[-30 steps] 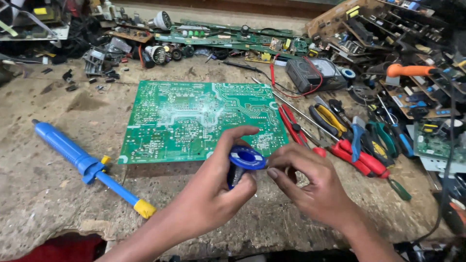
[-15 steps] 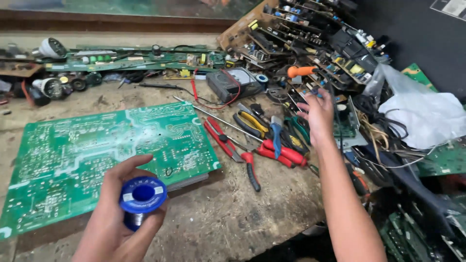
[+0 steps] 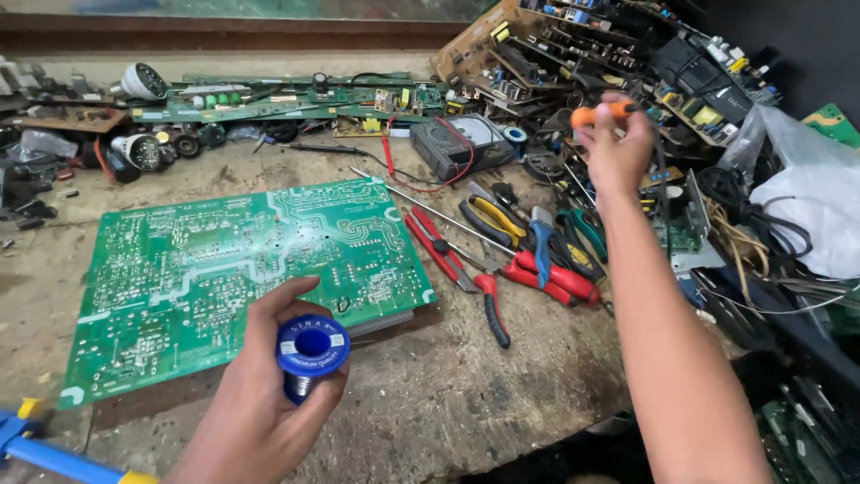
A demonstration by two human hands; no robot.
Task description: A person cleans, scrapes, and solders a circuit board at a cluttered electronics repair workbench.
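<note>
Left hand grasps small blue plastic solder spool, light, rigid, held by flanges; right hand clenches orange-handled soldering iron, grip insulated handle only.

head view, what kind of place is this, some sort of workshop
Most likely an electronics repair bench. A large green circuit board lies on the worn table, with pliers and cutters beside it and a meter behind. The left hand holds a blue solder spool; the right hand grips an orange-handled tool.

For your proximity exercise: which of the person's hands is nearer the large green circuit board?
Left. The left hand, holding a blue solder spool, overlaps the green circuit board's near edge; the right hand is far off, gripping an orange-handled tool.
</note>
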